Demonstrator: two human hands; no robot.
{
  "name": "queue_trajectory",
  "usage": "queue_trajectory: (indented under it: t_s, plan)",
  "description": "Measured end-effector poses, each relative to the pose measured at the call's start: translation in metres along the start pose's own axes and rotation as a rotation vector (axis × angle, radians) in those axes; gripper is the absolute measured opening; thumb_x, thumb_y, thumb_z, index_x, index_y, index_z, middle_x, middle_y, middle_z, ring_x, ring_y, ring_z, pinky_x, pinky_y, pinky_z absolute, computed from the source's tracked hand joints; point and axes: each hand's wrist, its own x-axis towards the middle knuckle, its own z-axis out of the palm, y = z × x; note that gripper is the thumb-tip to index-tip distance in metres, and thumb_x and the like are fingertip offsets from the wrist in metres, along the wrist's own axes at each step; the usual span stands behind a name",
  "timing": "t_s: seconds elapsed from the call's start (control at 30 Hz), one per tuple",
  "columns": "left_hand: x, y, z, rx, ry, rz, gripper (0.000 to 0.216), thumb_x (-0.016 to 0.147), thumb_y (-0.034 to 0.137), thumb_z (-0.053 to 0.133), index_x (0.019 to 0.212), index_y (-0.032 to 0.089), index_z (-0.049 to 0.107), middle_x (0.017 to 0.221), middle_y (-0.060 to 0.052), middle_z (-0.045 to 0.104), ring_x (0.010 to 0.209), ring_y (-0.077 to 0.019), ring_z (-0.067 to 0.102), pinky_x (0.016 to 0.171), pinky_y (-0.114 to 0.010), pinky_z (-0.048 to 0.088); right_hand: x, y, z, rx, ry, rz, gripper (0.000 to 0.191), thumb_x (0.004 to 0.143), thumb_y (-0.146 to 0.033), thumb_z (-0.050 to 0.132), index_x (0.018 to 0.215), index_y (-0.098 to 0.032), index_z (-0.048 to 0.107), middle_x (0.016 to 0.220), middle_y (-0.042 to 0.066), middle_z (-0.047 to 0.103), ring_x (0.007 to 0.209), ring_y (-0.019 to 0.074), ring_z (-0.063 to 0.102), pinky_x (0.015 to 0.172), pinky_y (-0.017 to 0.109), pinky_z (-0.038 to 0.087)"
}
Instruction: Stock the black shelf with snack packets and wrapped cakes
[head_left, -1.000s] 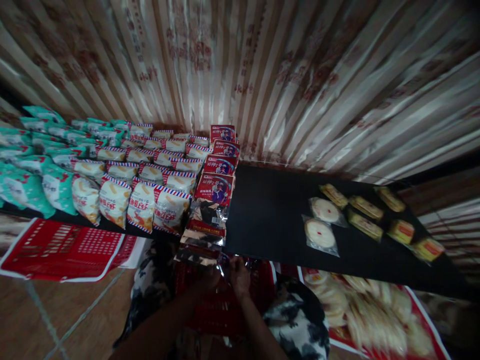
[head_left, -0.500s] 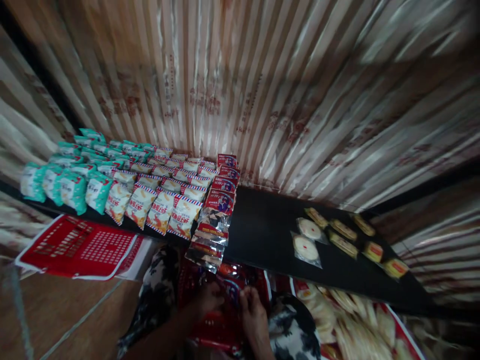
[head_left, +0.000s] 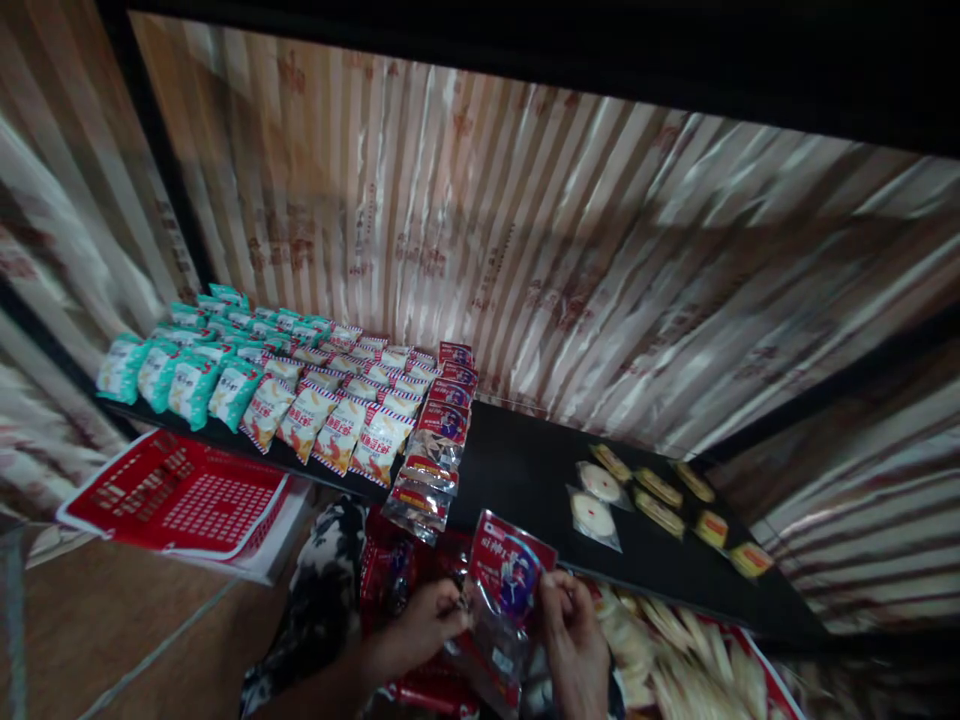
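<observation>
In front of my knees I hold up a red snack packet (head_left: 504,578) with a purple printed figure and a partly clear lower half. My right hand (head_left: 576,635) pinches its right edge. The fingers of my left hand (head_left: 427,625) are closed at its left edge. Just beyond, a row of matching red snack packets (head_left: 441,420) overlaps from the back to the front edge of the black shelf (head_left: 517,450). Beneath my hands is a red basket (head_left: 375,580) with more red packets, partly hidden by my arms.
White striped snack bags (head_left: 341,430) and green snack bags (head_left: 191,385) stand in rows on the left. Round white packets (head_left: 592,515) and small yellow packs (head_left: 660,510) lie on the right. A red basket (head_left: 172,490) sits low left; pale packaged food (head_left: 682,670) fills another, low right.
My hands have risen out of the red basket with a red packet between them, the right hand moving to the right. The view has tilted up, and a dark upper beam now shows.
</observation>
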Motion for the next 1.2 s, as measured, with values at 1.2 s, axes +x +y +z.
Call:
queue_trajectory:
  t_s: [1.2]
  plan:
    - [0.017,0.125,-0.044,0.371,0.672,0.477,0.028,0.076,0.011,0.048,0.096,0.019,0.065,0.127,-0.010,0.049,0.107,-0.0199,0.056,0.090,-0.035,0.049,0.097,-0.072,0.124,-0.060,-0.161,-0.237,0.079,0.070,-0.051,0.058,0.135,-0.012,0.036,0.084,0.006,0.068,0.069,0.0199,0.064,0.064,0.031,0.051]
